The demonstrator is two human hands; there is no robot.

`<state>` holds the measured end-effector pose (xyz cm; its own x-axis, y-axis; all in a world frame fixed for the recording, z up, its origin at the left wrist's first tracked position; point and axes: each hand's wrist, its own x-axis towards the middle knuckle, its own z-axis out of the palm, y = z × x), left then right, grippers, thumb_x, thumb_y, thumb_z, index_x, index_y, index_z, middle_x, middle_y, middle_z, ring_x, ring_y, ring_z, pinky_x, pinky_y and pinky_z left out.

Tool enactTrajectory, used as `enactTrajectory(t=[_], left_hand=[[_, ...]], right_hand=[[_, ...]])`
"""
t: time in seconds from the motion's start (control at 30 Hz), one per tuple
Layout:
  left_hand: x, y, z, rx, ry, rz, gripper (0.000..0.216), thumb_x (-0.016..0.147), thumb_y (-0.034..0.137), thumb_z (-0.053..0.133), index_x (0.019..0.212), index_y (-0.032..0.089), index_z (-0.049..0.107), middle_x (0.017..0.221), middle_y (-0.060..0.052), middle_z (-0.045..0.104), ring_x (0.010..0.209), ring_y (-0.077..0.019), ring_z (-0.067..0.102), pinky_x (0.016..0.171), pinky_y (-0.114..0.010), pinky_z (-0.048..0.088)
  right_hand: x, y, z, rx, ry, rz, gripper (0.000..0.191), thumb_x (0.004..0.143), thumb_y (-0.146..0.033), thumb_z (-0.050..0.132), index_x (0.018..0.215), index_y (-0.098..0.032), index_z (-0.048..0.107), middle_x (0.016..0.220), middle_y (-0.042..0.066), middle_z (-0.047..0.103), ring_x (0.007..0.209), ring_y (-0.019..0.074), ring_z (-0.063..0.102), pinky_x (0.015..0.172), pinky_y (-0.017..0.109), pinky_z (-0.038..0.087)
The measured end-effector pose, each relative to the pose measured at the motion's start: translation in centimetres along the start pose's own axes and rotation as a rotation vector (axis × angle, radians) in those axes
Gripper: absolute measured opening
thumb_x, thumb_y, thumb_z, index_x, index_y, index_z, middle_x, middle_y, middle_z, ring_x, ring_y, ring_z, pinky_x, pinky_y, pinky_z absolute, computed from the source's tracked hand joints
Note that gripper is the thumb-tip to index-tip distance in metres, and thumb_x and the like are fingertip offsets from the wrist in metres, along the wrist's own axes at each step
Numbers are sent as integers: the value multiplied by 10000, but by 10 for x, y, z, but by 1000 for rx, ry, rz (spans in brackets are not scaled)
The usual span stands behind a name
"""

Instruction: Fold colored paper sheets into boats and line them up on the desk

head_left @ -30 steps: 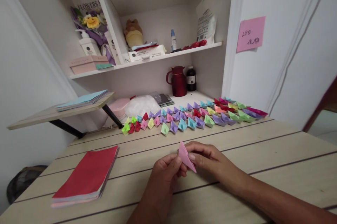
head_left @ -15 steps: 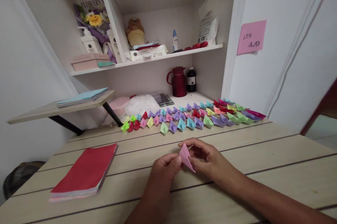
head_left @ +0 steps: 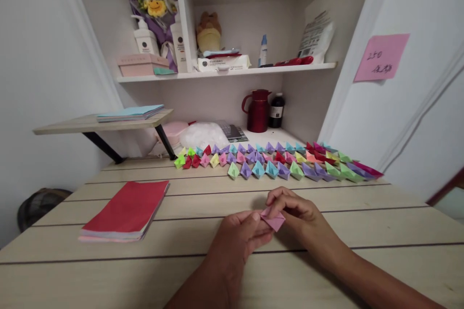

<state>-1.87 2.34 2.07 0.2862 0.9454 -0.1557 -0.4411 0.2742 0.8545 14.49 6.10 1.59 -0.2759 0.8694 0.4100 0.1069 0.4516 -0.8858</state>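
Note:
A small piece of folded pink paper point(head_left: 275, 222) is held between my two hands above the front middle of the table. My left hand point(head_left: 243, 231) pinches its left corner, thumb on top and fingers beneath. From the right, my right hand point(head_left: 299, 212) curls over the paper, its fingertips pressing on the upper face and edge. Its thumb is mostly hidden. Beyond my hands, rows of folded paper boats point(head_left: 258, 169) in many colours stand across the table.
A stack of paper with a red top sheet point(head_left: 126, 207) lies at the left. Behind it, a small raised shelf point(head_left: 72, 125) carries blue paper point(head_left: 132, 112). A dark red jug point(head_left: 258, 111) and a dark bottle point(head_left: 277, 110) stand at the back. A pink note point(head_left: 382, 57) hangs on the wall.
The pink paper has turned from an upright, narrow triangle to a flatter diamond-like shape. My right fingers have moved onto its top. The view has shifted, so the surroundings sit further right.

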Motion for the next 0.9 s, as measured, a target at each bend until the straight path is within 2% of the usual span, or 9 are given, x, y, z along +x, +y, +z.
enactTrajectory(t=[0.17, 0.3, 0.33, 0.4, 0.5, 0.53, 0.6, 0.7, 0.9], left_hand=[[4, -5, -1, 31, 33, 62, 452, 701, 470, 745, 945, 90, 736, 975, -167, 721, 981, -275, 649, 929, -402, 465], [8, -10, -2, 107, 149, 77, 402, 648, 412, 796, 888, 94, 749, 865, -132, 735, 855, -238, 669, 829, -349, 509], [8, -11, -2, 127, 177, 80, 395, 641, 411, 799, 875, 96, 751, 834, -122, 734, 819, -226, 669, 804, -334, 512], [9, -10, -3, 158, 205, 80, 383, 635, 404, 800, 862, 99, 753, 787, -107, 730, 762, -204, 664, 763, -311, 513], [11, -4, -6, 151, 205, 88, 381, 645, 400, 788, 877, 100, 752, 798, -107, 724, 736, -182, 649, 731, -288, 510], [13, -2, -8, 136, 208, 95, 386, 649, 404, 784, 885, 101, 751, 813, -109, 722, 737, -175, 643, 724, -279, 507], [16, 2, -13, 103, 220, 110, 401, 634, 417, 791, 877, 101, 752, 819, -108, 716, 725, -158, 625, 704, -259, 501], [20, 5, -19, 97, 231, 117, 400, 596, 431, 809, 813, 100, 754, 745, -91, 700, 672, -138, 601, 661, -242, 488], [26, -1, -23, 182, 260, 138, 378, 589, 426, 802, 796, 114, 755, 669, -70, 695, 641, -143, 607, 633, -244, 484]], right_hand=[[0, 1, 3, -20, -17, 44, 169, 797, -254, 643, 636, -211, 671, 855, 39, 597, 850, 199, 561, 762, 311, 445], [-2, -2, 5, -20, -52, 9, 197, 819, -312, 645, 656, -207, 682, 852, 45, 591, 867, 202, 569, 774, 312, 460], [-2, -2, 5, -15, -55, 18, 179, 820, -329, 650, 695, -206, 692, 858, 46, 593, 853, 197, 572, 767, 311, 466], [-3, -3, 6, 44, -55, 84, 163, 820, -364, 660, 897, -224, 696, 922, 43, 603, 810, 179, 584, 730, 304, 482], [-3, -2, 6, 226, -93, 243, 405, 859, -459, 601, 1207, -255, 555, 928, 33, 632, 723, 161, 612, 660, 301, 501], [-2, -2, 7, 280, -113, 285, 425, 877, -505, 555, 1205, -235, 549, 880, 34, 644, 693, 162, 619, 641, 303, 503], [-2, -1, 7, 332, -145, 334, 486, 890, -599, 459, 1055, -170, 618, 792, 51, 658, 656, 167, 624, 613, 301, 501], [-1, 0, 7, 312, -175, 319, 639, 871, -696, 362, 849, -129, 657, 774, 87, 669, 654, 168, 622, 615, 299, 502], [-4, -2, 5, 246, -199, 288, 665, 879, -712, 285, 879, -141, 624, 710, 69, 657, 655, 178, 615, 631, 307, 495]])
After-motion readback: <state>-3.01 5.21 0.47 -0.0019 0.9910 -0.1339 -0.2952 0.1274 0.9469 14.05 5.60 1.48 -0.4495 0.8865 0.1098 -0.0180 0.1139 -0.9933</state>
